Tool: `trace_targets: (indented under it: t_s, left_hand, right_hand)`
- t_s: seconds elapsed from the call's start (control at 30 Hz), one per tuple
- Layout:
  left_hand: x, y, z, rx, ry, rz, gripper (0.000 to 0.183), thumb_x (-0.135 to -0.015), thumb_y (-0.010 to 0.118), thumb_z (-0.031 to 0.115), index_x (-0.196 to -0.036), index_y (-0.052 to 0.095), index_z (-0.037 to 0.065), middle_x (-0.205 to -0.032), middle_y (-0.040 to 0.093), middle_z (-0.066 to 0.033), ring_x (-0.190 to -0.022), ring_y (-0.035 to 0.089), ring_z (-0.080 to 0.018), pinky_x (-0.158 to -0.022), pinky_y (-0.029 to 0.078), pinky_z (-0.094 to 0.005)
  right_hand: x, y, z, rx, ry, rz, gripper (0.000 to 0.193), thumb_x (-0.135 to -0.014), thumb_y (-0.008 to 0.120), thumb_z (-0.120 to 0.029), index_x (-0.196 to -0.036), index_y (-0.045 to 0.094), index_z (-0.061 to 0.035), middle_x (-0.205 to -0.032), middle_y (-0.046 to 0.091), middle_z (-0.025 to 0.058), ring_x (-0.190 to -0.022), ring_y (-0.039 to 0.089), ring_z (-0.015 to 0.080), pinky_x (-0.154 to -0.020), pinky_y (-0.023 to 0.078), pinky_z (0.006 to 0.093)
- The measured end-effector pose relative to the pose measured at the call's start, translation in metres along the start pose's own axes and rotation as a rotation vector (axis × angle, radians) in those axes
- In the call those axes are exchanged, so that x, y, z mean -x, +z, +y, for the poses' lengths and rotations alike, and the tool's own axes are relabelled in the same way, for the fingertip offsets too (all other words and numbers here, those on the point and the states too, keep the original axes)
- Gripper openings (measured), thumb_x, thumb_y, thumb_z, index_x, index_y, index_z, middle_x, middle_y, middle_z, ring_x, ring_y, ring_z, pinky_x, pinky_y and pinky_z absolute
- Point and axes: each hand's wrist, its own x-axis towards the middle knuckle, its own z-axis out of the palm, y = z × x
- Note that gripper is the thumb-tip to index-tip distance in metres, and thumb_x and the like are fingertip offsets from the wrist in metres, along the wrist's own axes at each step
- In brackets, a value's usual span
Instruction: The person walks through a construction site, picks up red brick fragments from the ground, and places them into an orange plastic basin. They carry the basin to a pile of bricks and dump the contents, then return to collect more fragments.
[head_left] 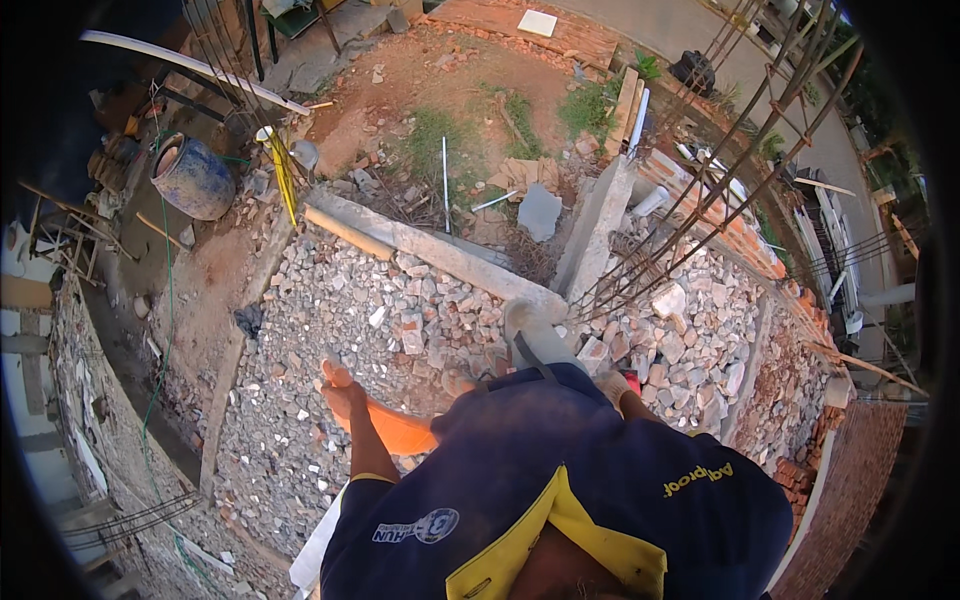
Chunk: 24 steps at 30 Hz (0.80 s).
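My left hand (345,393) is out over the grey rubble (290,370), its fingers curled at the upper end of an orange, curved, plastic-looking container (398,430). My shirt covers part of that container, so its full shape does not show. My right hand (612,386) is low on the other side of my body, mostly hidden by the shirt and sleeve. A small red thing (632,380) shows right beside it; whether the hand grips it cannot be made out. Larger broken stones (690,330) lie beyond that hand.
Concrete beams (440,250) frame the rubble and meet ahead of my legs. Rusty rebar (735,185) slants up at the right. A blue drum (195,178) leans at the left, near a yellow strip (280,170). A brick wall (850,500) stands at the lower right.
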Motion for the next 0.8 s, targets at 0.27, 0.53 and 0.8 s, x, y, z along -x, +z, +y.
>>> trace_targets:
  t_s: [0.27, 0.53, 0.8]
  left_hand:
    - [-0.061, 0.027, 0.136, 0.186, 0.302, 0.167, 0.054, -0.073, 0.065, 0.01, -0.123, 0.049, 0.002, -0.105, 0.063, -0.0228, -0.097, 0.064, -0.0402, -0.086, 0.05, -0.0479]
    - [-0.111, -0.03, 0.214, 0.252, 0.29, 0.433, 0.06, -0.072, 0.064, 0.017, -0.127, 0.047, -0.001, -0.092, 0.062, -0.0125, -0.083, 0.063, -0.0271, -0.073, 0.051, -0.0436]
    - [-0.133, -0.07, 0.234, 0.337, 0.097, 0.624, 0.058, -0.071, 0.065, 0.023, -0.122, 0.049, 0.0, -0.084, 0.056, -0.0088, -0.071, 0.058, -0.0271, -0.065, 0.049, -0.0443]
  right_hand:
    - [-0.143, -0.121, 0.05, -0.621, 0.287, 0.328, 0.022, -0.081, 0.057, -0.025, -0.085, 0.067, -0.0048, -0.087, 0.066, 0.0164, -0.088, 0.064, 0.0325, -0.077, 0.05, 0.0441]
    - [-0.281, -0.255, 0.143, -1.469, 0.829, 0.28, 0.023, -0.086, 0.055, -0.024, -0.075, 0.061, -0.0047, -0.061, 0.055, 0.0085, -0.052, 0.055, 0.0216, -0.046, 0.042, 0.0401]
    - [-0.347, -0.394, 0.224, -1.519, 0.709, 0.606, 0.018, -0.083, 0.066, -0.023, -0.085, 0.061, -0.0057, -0.061, 0.052, 0.0051, -0.05, 0.051, 0.0182, -0.044, 0.039, 0.0346]
